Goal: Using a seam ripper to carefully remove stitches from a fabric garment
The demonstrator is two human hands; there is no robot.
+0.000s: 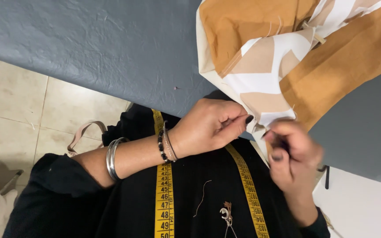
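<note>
I'm watching the left hand (210,125) pinching the lower edge of the tan, ochre and white patterned cloth (287,57) lying on the grey table (111,48); the blurred right hand (292,156) is closing beside it, grip unclear

Left hand (210,125) pinches the lower edge of a mustard, tan and white patterned fabric (287,57) lying on the grey bench (111,48). Right hand (292,156), blurred, is closed just beside that edge. A yellow measuring tape (164,198) hangs around the person's neck over black clothing.
</note>
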